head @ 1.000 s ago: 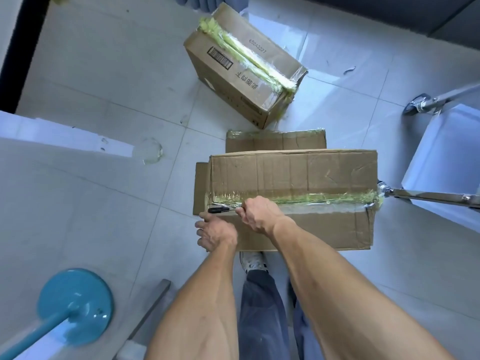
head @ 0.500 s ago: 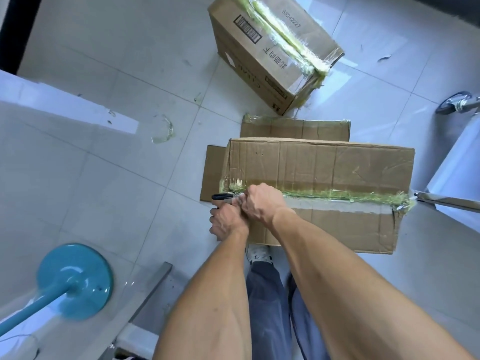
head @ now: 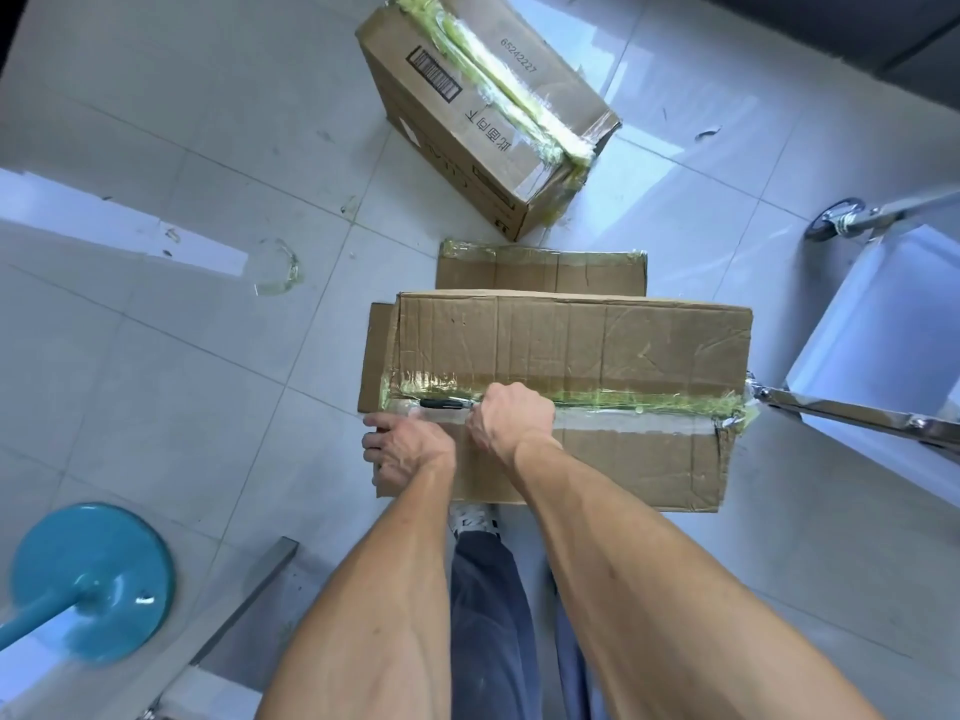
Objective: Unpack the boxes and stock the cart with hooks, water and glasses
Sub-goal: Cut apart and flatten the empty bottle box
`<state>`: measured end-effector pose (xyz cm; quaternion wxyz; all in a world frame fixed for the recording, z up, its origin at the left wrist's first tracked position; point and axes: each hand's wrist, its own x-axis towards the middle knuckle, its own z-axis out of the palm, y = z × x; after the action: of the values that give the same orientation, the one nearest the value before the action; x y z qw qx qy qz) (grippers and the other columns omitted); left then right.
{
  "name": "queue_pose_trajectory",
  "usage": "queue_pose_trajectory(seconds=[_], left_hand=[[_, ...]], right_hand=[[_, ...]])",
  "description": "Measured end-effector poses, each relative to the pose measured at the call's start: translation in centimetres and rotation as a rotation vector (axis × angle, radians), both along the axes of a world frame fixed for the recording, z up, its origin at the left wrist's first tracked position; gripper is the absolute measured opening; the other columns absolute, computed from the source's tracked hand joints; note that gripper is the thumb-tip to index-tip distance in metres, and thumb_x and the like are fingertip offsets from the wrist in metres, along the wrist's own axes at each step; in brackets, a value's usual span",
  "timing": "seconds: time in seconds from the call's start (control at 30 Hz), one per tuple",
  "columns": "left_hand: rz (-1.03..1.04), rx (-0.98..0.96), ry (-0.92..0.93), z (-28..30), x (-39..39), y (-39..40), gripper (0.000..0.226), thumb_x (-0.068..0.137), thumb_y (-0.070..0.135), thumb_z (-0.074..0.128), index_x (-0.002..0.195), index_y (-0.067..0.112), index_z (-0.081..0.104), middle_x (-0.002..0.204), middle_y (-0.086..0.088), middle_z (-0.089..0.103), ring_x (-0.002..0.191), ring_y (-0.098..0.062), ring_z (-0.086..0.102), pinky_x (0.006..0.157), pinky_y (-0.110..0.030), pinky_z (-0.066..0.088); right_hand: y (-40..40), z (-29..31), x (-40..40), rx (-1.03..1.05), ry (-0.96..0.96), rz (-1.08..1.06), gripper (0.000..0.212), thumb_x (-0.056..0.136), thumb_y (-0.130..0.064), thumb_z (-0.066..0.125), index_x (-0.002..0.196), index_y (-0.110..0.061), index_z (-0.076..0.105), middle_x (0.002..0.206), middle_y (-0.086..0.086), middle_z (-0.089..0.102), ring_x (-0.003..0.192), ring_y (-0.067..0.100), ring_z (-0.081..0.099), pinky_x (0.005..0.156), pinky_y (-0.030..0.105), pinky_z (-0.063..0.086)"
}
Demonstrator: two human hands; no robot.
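On the floor ahead of me lies the taped box [head: 566, 366]. My right hand [head: 511, 420] grips a dark tool [head: 447, 403] on the tape seam [head: 649, 405]; its tip is hard to make out. My left hand [head: 408, 452] clasps the box's near-left corner, fingertips hidden. Since half a second ago, the left hand has slid outward. A second box [head: 488, 103] sits beyond.
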<state>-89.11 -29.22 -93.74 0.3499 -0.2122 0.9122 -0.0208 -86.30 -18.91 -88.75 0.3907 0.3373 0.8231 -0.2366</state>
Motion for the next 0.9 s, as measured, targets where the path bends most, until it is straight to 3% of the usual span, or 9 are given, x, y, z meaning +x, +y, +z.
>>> queue_pose_trajectory(seconds=[0.17, 0.43, 0.57, 0.63, 0.73, 0.8, 0.9], left_hand=[[-0.012, -0.008, 0.051, -0.7, 1.1, -0.1, 0.068, 0.104, 0.037, 0.038, 0.152, -0.001, 0.008, 0.142, -0.029, 0.035, 0.126, -0.04, 0.04, 0.093, -0.054, 0.041], [-0.03, -0.061, 0.03, -1.9, 0.9, -0.3, 0.071, 0.103, 0.036, 0.039, 0.153, 0.002, 0.003, 0.143, -0.032, 0.033, 0.129, -0.044, 0.038, 0.102, -0.053, 0.035], [-0.018, -0.022, 0.038, -0.8, 1.6, 1.4, 0.079, 0.096, 0.024, 0.051, 0.154, 0.001, 0.003, 0.154, -0.034, 0.015, 0.14, -0.049, 0.024, 0.111, -0.059, 0.027], [-0.244, -0.026, 0.125, 0.3, 2.5, 2.2, 0.087, 0.084, 0.018, 0.067, 0.152, 0.004, 0.014, 0.154, -0.033, 0.013, 0.141, -0.047, 0.023, 0.107, -0.058, 0.033], [-0.54, 0.072, 0.264, 1.0, 4.2, 3.3, 0.065, 0.068, 0.006, 0.079, 0.123, 0.007, 0.045, 0.132, -0.021, 0.042, 0.12, -0.035, 0.044, 0.093, -0.045, 0.042], [-0.531, 0.16, 0.254, 1.0, 5.2, 2.8, 0.052, 0.069, 0.004, 0.078, 0.114, 0.008, 0.052, 0.124, -0.014, 0.047, 0.113, -0.031, 0.047, 0.089, -0.04, 0.043], [-0.494, 0.244, 0.233, 0.4, 6.6, 1.5, 0.06, 0.069, 0.003, 0.07, 0.126, 0.01, 0.054, 0.14, -0.01, 0.042, 0.123, -0.031, 0.044, 0.093, -0.039, 0.044]], right_hand=[[0.6, 0.7, 2.2, 0.01, 0.021, -0.015, 0.024, 0.096, -0.031, 0.049, 0.1, -0.015, 0.068, 0.105, 0.007, 0.07, 0.095, 0.027, 0.067, 0.068, 0.03, 0.043], [2.5, 1.4, 3.2, 0.001, 0.019, -0.156, 0.026, 0.091, -0.024, 0.051, 0.11, -0.018, 0.067, 0.114, 0.006, 0.067, 0.104, 0.026, 0.065, 0.068, 0.031, 0.043], [3.1, 1.1, 4.7, 0.042, 0.045, -0.152, 0.022, 0.089, -0.024, 0.054, 0.104, -0.017, 0.069, 0.107, 0.004, 0.068, 0.099, 0.026, 0.066, 0.066, 0.03, 0.043], [2.9, 0.8, 5.8, 0.048, 0.09, -0.1, 0.021, 0.09, -0.025, 0.055, 0.103, -0.017, 0.069, 0.106, 0.005, 0.069, 0.099, 0.027, 0.067, 0.067, 0.031, 0.043], [3.0, 0.5, 7.5, 0.01, 0.115, -0.105, 0.023, 0.091, -0.031, 0.056, 0.099, -0.015, 0.069, 0.104, 0.009, 0.07, 0.098, 0.03, 0.067, 0.068, 0.031, 0.042], [3.5, 0.0, 8.1, 0.006, 0.13, -0.08, 0.024, 0.09, -0.033, 0.056, 0.099, -0.015, 0.069, 0.103, 0.009, 0.07, 0.098, 0.031, 0.067, 0.069, 0.032, 0.042], [3.7, -0.6, 8.3, 0.034, 0.156, -0.04, 0.022, 0.091, -0.033, 0.056, 0.095, -0.015, 0.069, 0.1, 0.009, 0.071, 0.094, 0.03, 0.068, 0.067, 0.031, 0.042]])
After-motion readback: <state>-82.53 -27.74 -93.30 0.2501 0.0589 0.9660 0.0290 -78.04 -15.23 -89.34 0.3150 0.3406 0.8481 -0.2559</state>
